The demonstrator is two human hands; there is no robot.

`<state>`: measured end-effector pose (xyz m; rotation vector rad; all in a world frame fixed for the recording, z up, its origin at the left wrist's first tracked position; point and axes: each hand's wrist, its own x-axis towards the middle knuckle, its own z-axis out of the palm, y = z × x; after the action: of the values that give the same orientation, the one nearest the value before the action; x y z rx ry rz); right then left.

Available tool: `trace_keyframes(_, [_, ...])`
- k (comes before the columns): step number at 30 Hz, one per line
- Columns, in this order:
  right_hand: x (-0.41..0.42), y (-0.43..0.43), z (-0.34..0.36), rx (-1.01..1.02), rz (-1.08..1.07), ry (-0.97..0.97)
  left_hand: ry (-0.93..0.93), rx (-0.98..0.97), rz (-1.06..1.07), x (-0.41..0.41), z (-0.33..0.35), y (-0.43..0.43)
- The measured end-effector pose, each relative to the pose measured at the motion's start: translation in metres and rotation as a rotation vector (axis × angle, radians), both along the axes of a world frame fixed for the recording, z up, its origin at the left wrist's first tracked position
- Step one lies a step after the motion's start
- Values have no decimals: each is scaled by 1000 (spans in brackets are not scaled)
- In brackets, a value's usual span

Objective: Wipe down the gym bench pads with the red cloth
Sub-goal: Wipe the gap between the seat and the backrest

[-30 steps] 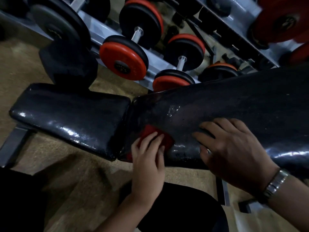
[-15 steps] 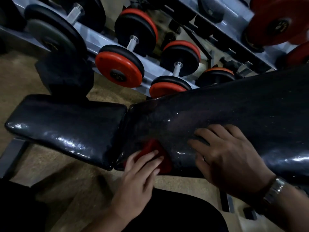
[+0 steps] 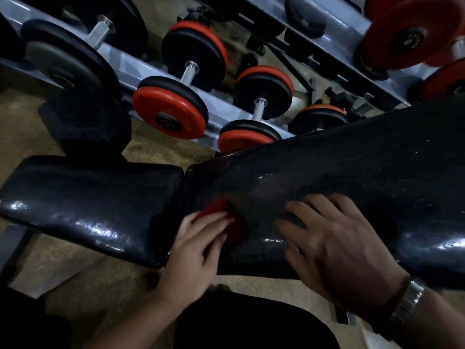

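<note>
Pressing the red cloth (image 3: 214, 208) with straight fingers, the left hand (image 3: 198, 248) sits at the lower end of the back pad (image 3: 352, 172). Right hand (image 3: 334, 243) is spread flat beside it. The bunched cloth could slip out on the slick vinyl.

1. The red cloth (image 3: 218, 209) is lying bunched up on the back pad (image 3: 352, 177), near its left end, mostly hiding under the left hand (image 3: 196, 248).
2. The back pad is shining black and sloping up to the right.
3. The seat pad (image 3: 88, 202) is lying flat just beside it, black and shiny too.
</note>
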<state>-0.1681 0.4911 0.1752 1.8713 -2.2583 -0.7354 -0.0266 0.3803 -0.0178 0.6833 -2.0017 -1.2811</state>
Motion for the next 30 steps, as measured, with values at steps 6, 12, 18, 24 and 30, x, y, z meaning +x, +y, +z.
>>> trace_keyframes(6, [2, -2, 1, -8, -3, -10, -28, 66, 46, -44, 22, -12])
trace_keyframes(12, [1, -3, 0, -33, 1, 2, -37, 14, 70, -36, 5, -35])
trace_keyframes(18, [1, -3, -1, -62, 6, -18, -17, 24, 84, -74, 28, -39])
trace_keyframes(24, [-3, -2, -2, -91, 20, -42, -4, -12, 118, -87, 13, -71])
trace_keyframes(30, [-5, -2, -4, -118, 39, -42, 21, -55, 66, -103, 27, -68])
